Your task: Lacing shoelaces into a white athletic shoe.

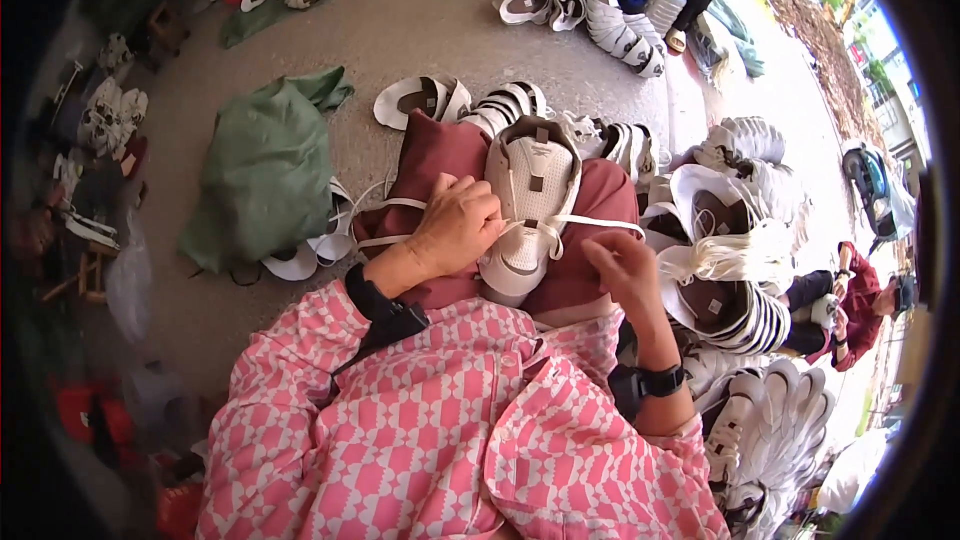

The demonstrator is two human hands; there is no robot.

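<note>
A cream-white shoe (520, 170) rests upright on my lap between my thighs, its toe toward me. A white shoelace (595, 224) runs across its front and stretches out to the right over my maroon trousers. My left hand (455, 225) is closed at the shoe's left side, its fingertips pinching the lace close to the toe. Loops of lace lie over my left thigh. Just right of the shoe hovers my right hand (628, 275), fingers loosely bent and apart, directly below the lace's right end. No grip on the lace shows there.
Nested white shoes (715, 305) crowd my right side, with a bundle of white laces (745, 250) on top. More shoes (425, 100) lie beyond my knees. On the floor to the left is a green cloth (265, 175). Another person (865, 305) sits at the far right.
</note>
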